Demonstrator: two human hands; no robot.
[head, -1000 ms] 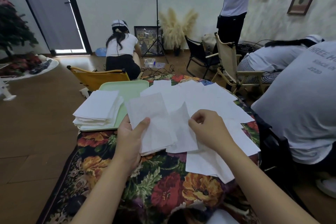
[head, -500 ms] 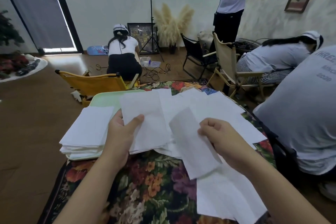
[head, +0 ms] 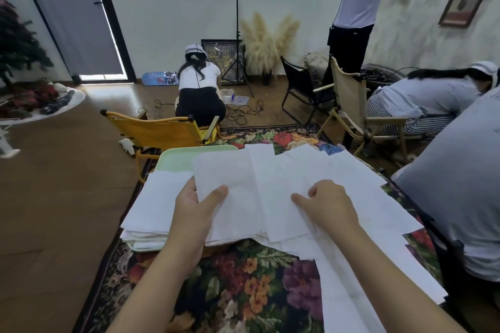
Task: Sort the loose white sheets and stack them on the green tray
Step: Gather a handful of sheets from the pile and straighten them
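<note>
Moved since half a second ago: right hand point(head: 328, 205), then up in the air pinching one loose sheet, now down flat on the pile of white sheets point(head: 338, 178), thumb and fingers stretched out and only a little bent, pressing paper and gripping none that can be seen. Also lower now: left hand point(head: 193, 215), with the small bunch of sheets point(head: 226, 178) brought down close over the paper below. Seen from the head camera, only one view. Left hand pinching that bunch, thumb on top of the paper and fingers hidden under it. Bunch lying partly over the stack of sheets point(head: 154, 208) on the green tray point(head: 178, 158). Stack sitting on the near part of the tray, far end of the tray bare and showing green. More white sheets spread to the right of the tray, overlapping each other, on the flowered cloth point(head: 243, 286) that covers the table. Some sheets hanging past the near right edge. Behind the table, a yellow folding chair point(head: 159, 131). Farther back, a person crouching point(head: 198, 89) on the floor by a tripod stand point(head: 237, 35). At the right edge, a person in a grey shirt point(head: 460, 184) right beside the table.
</note>
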